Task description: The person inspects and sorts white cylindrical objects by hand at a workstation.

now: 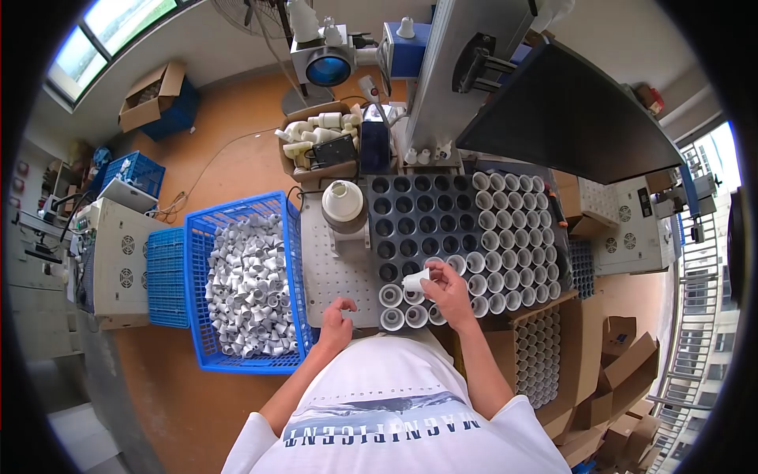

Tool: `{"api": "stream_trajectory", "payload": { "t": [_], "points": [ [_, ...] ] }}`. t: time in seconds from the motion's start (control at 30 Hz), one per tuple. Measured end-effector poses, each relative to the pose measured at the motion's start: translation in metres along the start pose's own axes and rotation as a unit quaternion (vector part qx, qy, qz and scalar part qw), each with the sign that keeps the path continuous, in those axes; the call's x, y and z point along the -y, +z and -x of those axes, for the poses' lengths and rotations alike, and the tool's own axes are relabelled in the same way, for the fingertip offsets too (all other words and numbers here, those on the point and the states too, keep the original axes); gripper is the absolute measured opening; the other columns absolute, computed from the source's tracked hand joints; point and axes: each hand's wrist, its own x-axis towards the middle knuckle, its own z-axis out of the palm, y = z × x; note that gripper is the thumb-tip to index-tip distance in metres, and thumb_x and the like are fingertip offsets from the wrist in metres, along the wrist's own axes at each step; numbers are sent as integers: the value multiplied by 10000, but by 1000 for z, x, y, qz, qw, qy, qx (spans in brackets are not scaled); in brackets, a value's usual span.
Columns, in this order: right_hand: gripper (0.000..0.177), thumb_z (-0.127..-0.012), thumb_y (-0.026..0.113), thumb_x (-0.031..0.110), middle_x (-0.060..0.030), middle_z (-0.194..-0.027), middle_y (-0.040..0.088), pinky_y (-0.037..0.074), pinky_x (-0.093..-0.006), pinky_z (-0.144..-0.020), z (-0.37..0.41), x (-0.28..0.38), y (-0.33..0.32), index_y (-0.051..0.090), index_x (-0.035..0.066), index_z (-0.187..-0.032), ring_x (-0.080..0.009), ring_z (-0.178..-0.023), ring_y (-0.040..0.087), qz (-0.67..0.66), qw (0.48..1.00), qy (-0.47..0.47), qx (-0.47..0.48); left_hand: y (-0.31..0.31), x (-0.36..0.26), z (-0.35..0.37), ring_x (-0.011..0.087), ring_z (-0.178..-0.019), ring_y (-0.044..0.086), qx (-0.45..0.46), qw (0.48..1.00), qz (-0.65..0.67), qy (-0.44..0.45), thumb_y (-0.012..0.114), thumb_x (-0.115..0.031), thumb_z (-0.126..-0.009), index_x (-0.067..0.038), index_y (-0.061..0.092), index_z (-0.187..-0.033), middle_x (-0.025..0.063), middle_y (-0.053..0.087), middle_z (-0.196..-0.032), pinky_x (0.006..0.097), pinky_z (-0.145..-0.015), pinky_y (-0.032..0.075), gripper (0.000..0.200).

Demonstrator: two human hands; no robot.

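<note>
My right hand [448, 295] pinches a white plastic lamp-holder-like cup [415, 280] and holds it tilted above the near-left part of a black tray [430, 207] with round holes. White cups [505, 259] fill the tray's right side and several near-left holes; many far-left holes show dark. My left hand [336, 325] is closed, fingers curled, with nothing visible in them, over the near edge of a perforated metal plate [328, 272]. On that plate, a white cup-shaped piece [343, 201] sits upright on a round fixture, apart from both hands.
A blue crate [193, 291] of loose white parts stands left of the plate. Beyond it is a cardboard box [320, 170] of cream pieces. A lens head [328, 69] hangs over the far side; a dark monitor [572, 118] juts above the tray's far right. Cartons [624, 379] stand at right.
</note>
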Motion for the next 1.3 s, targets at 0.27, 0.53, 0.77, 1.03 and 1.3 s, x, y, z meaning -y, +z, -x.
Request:
{"api": "stream_trajectory", "payload": {
  "t": [0.27, 0.53, 0.77, 1.03, 1.3],
  "points": [
    [416, -813, 666, 71, -118, -1043, 584, 532, -262, -746, 22, -18, 29, 485, -6, -1179, -151, -911, 625, -80, 995, 42, 31, -4, 4, 1, 363, -959, 603, 38, 999, -7, -16, 425, 90, -633, 23, 574, -886, 203, 630, -919, 402, -892, 468, 301],
    [366, -787, 673, 70, -115, -995, 575, 501, -259, -742, 12, -13, 33, 456, 11, -1076, -143, -885, 610, -70, 998, 2, 5, -6, -5, -3, 360, -943, 610, 56, 998, 6, -11, 416, 97, -617, 43, 586, -864, 210, 632, -899, 394, -890, 471, 304],
    [339, -728, 719, 132, -23, -845, 490, 410, -258, -646, 16, -32, 43, 449, 50, -915, -99, -727, 482, 70, 997, -7, 8, -9, 4, -1, 368, -960, 608, 57, 998, 2, -7, 417, 98, -620, 41, 583, -871, 212, 631, -905, 398, -896, 471, 306],
    [348, -715, 740, 177, 12, -728, 415, 366, -268, -613, 13, -25, 46, 412, 68, -756, -100, -687, 402, 81, 997, -7, 2, -13, 8, 0, 374, -970, 606, 57, 998, 6, -10, 417, 100, -616, 41, 586, -879, 214, 632, -920, 405, -910, 471, 318],
    [358, -745, 743, 188, 22, -698, 396, 340, -267, -581, 11, -28, 44, 403, 78, -712, -87, -665, 377, 63, 998, 8, -1, -12, 6, -1, 354, -949, 606, 50, 999, 12, -12, 400, 96, -599, 39, 584, -868, 203, 635, -896, 392, -903, 467, 330]
  ]
}}
